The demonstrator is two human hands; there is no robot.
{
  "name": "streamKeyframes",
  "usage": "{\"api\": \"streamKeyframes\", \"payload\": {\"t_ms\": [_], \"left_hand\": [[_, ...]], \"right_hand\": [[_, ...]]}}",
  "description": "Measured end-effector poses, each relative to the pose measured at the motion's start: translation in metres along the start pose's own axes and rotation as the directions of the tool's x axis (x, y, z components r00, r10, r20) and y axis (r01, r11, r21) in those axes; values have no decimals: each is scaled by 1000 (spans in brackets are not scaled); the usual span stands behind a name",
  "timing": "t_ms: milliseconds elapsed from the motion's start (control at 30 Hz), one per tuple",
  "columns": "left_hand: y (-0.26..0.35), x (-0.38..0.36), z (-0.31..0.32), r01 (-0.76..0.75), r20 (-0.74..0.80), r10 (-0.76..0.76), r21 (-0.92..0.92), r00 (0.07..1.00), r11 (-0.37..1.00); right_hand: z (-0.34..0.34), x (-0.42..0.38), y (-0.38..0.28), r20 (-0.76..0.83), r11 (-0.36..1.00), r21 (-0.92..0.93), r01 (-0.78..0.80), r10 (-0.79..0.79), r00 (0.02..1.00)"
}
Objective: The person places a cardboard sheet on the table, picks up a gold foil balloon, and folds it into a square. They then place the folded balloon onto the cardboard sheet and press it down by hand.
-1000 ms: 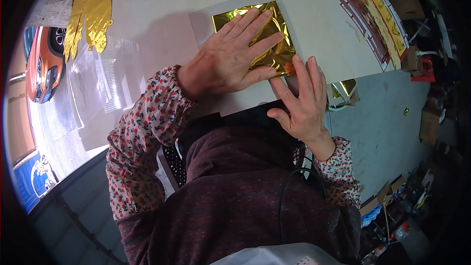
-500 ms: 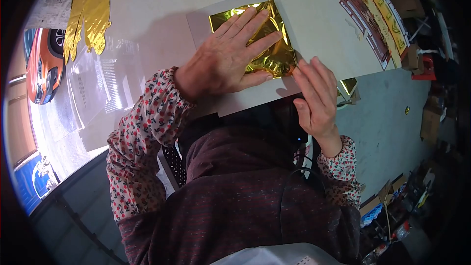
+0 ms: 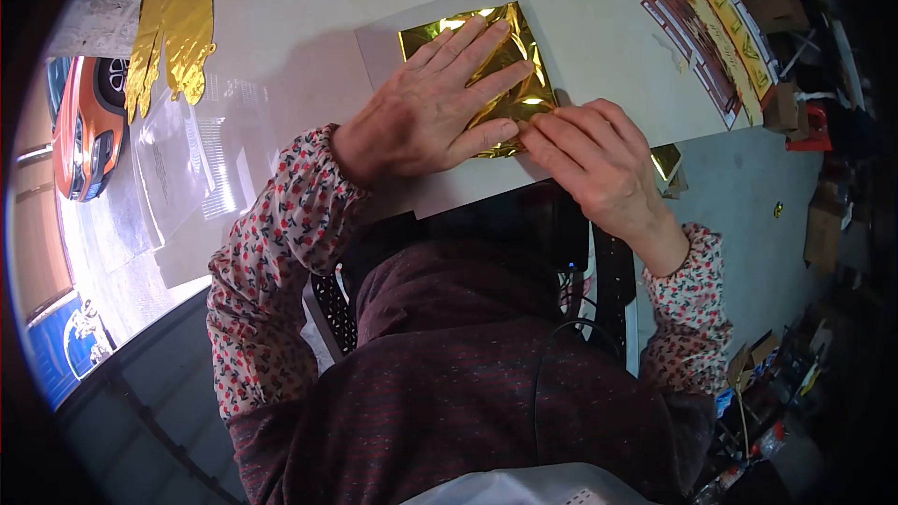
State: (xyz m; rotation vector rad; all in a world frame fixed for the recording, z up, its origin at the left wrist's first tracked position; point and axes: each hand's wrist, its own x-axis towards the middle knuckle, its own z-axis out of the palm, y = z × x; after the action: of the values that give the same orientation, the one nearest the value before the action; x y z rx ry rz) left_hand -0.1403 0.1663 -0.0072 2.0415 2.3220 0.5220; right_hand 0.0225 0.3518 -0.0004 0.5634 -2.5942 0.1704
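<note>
A square of shiny gold foil (image 3: 524, 28) lies on a pale flat sheet (image 3: 449, 192) near the front edge of the table. My left hand (image 3: 426, 108) rests flat on the foil with its fingers spread. At the foil's lower right corner, my right hand (image 3: 599, 154) has its fingertips pinched together on the foil's edge. The fingers hide exactly how much of the corner is gripped. Creases run across the foil between the two hands.
Crumpled gold foil strips (image 3: 187, 37) hang at the table's upper left, near clear plastic sheets (image 3: 178, 168). Printed card pieces (image 3: 697, 28) are stacked at the far right. An orange car (image 3: 89, 131) is beyond the table; cardboard boxes (image 3: 823, 234) stand on the floor.
My right hand has turned inward and moved left, its fingers closing onto the foil's lower right corner, which is now drawn in. My left hand stays pressed on the foil.
</note>
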Motion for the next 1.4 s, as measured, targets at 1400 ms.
{"api": "streamKeyframes", "payload": {"t_ms": [1400], "left_hand": [[-2, -2, 12, 17, -16, -16, 77, 1000, 997]], "right_hand": [[2, 5, 1, 94, 994, 35, 99, -102, 990]]}}
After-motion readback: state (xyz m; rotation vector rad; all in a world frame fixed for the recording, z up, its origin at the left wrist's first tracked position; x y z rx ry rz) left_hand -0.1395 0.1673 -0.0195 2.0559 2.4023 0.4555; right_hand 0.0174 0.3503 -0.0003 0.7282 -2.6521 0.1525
